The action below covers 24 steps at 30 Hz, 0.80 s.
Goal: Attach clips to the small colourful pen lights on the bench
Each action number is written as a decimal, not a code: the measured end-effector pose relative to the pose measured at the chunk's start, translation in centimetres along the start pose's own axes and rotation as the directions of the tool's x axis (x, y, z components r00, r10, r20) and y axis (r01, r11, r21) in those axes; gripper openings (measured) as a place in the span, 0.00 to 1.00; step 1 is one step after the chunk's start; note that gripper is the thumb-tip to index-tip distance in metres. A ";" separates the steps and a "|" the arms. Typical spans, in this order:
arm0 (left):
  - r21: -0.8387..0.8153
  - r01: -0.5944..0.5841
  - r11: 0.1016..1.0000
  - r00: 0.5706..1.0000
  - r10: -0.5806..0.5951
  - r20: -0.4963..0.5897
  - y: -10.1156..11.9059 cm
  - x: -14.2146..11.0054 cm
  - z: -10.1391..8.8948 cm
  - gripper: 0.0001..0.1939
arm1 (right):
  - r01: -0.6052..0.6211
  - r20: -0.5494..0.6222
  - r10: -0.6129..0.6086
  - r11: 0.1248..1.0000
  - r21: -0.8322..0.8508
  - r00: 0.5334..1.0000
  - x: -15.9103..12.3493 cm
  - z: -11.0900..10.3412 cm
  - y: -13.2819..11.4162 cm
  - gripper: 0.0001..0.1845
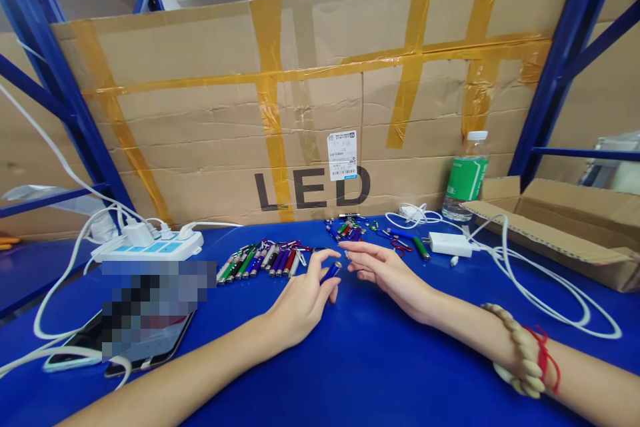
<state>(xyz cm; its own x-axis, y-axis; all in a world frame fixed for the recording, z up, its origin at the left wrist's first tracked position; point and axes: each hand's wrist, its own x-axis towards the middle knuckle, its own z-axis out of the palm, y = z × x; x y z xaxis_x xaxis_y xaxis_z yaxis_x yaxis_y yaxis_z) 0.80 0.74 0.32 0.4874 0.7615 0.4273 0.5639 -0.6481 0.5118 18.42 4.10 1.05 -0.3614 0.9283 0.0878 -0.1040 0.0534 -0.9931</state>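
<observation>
Lying at the left, two phones point(173, 335), partly pixelated, sit in front of a white power strip point(185, 247) with chargers plugged in. Next comes a row of coloured metal keychain penlights point(260, 263) with carabiner clips, side by side on the blue tabletop point(320, 373). The left hand point(303, 297) has its thumb and fingers closed around a blue metal tube point(331, 272), angled with one end up towards the right. Beyond the hands lies a jumble of coloured clips and tubes point(350, 230). The right hand point(387, 275), fingers bent, pinches a tiny silvery piece point(347, 255), too small to identify, near the blue tube. Further right are a green tube point(422, 249), a white power adapter point(450, 244), a green-labelled bottle point(466, 180) and an open cardboard box point(565, 227).
</observation>
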 end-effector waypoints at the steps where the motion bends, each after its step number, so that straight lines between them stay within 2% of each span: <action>1: 0.014 0.005 1.000 1.000 -0.005 0.012 0.0 0.0 0.0 0.14 | 0.000 0.010 0.000 1.000 -0.001 1.000 0.0 0.0 0.0 0.19; 7: 0.078 0.039 0.996 0.998 -0.042 0.038 0.0 0.0 -0.1 0.11 | 0.007 0.058 -0.005 0.999 -0.032 0.998 0.0 0.0 0.1 0.16; 15: 0.107 0.067 0.992 0.997 -0.070 0.030 0.3 -0.1 -0.1 0.11 | 0.062 -0.003 -0.062 0.995 -0.080 0.998 0.2 0.0 0.0 0.16; 24: 0.091 0.053 0.994 0.998 -0.057 0.040 0.0 -0.2 0.1 0.09 | 0.087 0.041 -0.084 0.992 -0.095 0.996 0.0 0.2 -0.2 0.14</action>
<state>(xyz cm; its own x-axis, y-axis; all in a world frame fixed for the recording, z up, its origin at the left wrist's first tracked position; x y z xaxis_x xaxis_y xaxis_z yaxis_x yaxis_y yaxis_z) 0.82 0.58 0.16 0.4808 0.7961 0.3675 0.6475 -0.6050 0.4634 18.24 4.01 1.30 -0.3892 0.9046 0.1737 -0.0467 0.1690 -0.9845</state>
